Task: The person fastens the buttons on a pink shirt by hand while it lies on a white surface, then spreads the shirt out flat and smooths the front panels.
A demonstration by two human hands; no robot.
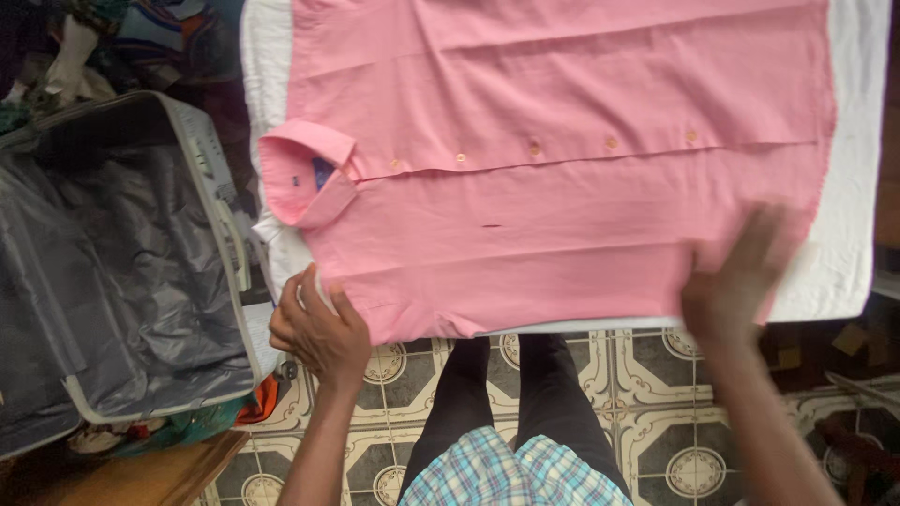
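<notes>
A pink button-up shirt (pixel 562 178) lies flat on a white-covered surface (pixel 858 141), collar to the left and buttons running across its middle. My left hand (pixel 319 328) grips the shirt's near edge by the shoulder, just below the collar. My right hand (pixel 736 276), blurred by motion, rests with fingers spread on the shirt's near hem side at the right. Both hands are at the near edge of the surface.
An open grey suitcase (pixel 122 272) with a dark lining lies at the left. Piled clothes (pixel 141 37) sit behind it. Patterned floor tiles (pixel 656 384) show below, with my dark trousers and checked shirt (pixel 506 468). A wooden edge (pixel 141 478) is at bottom left.
</notes>
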